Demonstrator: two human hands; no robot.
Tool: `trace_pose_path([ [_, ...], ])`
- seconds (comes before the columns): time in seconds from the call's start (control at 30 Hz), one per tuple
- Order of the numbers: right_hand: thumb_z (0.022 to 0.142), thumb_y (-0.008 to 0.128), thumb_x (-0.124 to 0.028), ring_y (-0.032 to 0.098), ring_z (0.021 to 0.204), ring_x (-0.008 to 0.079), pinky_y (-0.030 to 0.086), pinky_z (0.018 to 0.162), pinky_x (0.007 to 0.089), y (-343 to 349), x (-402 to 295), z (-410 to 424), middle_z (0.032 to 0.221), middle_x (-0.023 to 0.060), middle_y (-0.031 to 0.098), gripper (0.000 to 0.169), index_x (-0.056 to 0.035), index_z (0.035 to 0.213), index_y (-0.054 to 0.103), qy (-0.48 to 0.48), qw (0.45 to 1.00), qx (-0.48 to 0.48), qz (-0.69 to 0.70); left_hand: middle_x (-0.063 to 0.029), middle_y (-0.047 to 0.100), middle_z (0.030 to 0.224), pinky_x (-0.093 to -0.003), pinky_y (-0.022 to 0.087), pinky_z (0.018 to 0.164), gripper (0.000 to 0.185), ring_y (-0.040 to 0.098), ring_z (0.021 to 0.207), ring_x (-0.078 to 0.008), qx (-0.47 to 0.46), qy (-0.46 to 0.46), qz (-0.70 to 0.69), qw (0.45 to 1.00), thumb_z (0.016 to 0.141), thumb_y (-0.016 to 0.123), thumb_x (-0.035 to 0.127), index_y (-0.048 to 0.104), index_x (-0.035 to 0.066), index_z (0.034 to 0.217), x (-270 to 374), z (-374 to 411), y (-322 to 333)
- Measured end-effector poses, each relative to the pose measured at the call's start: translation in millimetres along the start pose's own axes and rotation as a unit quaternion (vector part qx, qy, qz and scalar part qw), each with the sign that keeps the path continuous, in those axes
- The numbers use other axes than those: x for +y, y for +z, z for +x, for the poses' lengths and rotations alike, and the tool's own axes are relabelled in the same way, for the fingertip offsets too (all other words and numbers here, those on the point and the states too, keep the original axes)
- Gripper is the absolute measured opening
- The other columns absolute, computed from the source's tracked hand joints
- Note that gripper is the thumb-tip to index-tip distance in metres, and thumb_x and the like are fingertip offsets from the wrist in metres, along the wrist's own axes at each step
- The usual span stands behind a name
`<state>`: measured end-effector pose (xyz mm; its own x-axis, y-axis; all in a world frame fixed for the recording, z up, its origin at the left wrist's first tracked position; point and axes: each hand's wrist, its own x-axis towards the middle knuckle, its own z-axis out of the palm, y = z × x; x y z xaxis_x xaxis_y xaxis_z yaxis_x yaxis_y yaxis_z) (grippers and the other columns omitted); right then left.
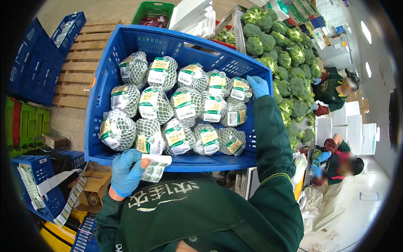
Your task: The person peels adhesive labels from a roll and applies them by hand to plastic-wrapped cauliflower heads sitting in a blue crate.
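Note:
A blue plastic crate stands before me, holding rows of produce packs wrapped in white foam netting, with green, yellow and white labels. By the crate's near left edge my left hand, in a blue glove with the thumb tip bare, grips a sheet of small green-and-white stickers. My right hand, also blue-gloved, reaches into the far right corner. Its fingertips are at the edge of a labelled pack; whether they hold a sticker or the pack is hidden.
Broccoli heads are heaped at the right, where two people work beyond. A wooden pallet and blue crates lie left. Foam sheets stand behind; a cardboard box and label strip are at lower left.

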<state>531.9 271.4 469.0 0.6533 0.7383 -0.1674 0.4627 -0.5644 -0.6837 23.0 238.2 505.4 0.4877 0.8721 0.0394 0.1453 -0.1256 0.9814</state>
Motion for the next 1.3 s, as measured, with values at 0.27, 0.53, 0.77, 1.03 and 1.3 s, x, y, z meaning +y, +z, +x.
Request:
trace_pose_path([
  [0.27,0.071,0.073,-0.016,0.064,0.082,0.0239,0.050,0.070,0.0337,1.1,80.2,18.1,0.092,0.0144,0.067,0.037,-0.0004,0.104,0.063,0.001,0.995,-0.048,-0.091,-0.0057,0.055,0.066,-0.0273,0.041,0.053,0.020,0.048,0.055,-0.0143,-0.032,0.007,0.015,0.999,0.083,0.069,0.015,0.056,0.002,0.075,-2.3,1.8,-1.8],
  [0.53,0.074,0.073,-0.016,0.059,0.079,0.0255,0.047,0.070,0.0374,22.4,66.7,7.2,0.086,0.0139,0.061,0.035,0.0011,0.100,0.058,-0.069,0.972,0.033,-0.223,-0.0055,0.052,0.062,-0.0272,0.039,0.051,0.020,0.046,0.054,-0.0136,-0.010,0.022,0.025,0.999,0.083,0.069,0.016,0.056,0.002,0.076,-1.3,2.3,-1.0],
  [0.77,0.079,0.068,-0.030,0.057,0.087,0.0400,0.047,0.073,0.0460,13.7,56.8,-3.8,0.093,0.0202,0.060,0.035,-0.0006,0.093,0.055,-0.099,0.911,0.016,-0.400,-0.0052,0.050,0.061,-0.0275,0.038,0.051,0.022,0.045,0.054,-0.0135,-0.017,0.009,0.002,1.000,0.083,0.069,0.016,0.055,0.002,0.074,-0.7,1.8,-1.4],
  [1.03,0.074,0.069,0.001,0.062,0.074,0.0182,0.052,0.058,0.0272,-0.4,42.5,-115.9,0.093,0.0080,0.059,0.038,0.0021,0.108,0.052,0.160,0.956,-0.105,0.221,-0.0060,0.054,0.065,-0.0275,0.040,0.054,0.022,0.047,0.056,-0.0144,-0.020,0.017,-0.014,1.000,0.084,0.068,0.017,0.056,0.001,0.075,-1.5,0.4,-3.0],
  [1.3,0.080,0.059,0.007,0.062,0.082,0.0236,0.055,0.071,0.0316,28.0,81.2,-133.3,0.093,0.0130,0.057,0.031,0.0046,0.108,0.048,0.264,0.903,-0.039,0.336,-0.0054,0.054,0.065,-0.0262,0.040,0.054,0.021,0.048,0.057,-0.0131,-0.054,0.008,-0.023,0.998,0.084,0.068,0.016,0.056,0.001,0.075,-5.2,0.6,-10.7],
])
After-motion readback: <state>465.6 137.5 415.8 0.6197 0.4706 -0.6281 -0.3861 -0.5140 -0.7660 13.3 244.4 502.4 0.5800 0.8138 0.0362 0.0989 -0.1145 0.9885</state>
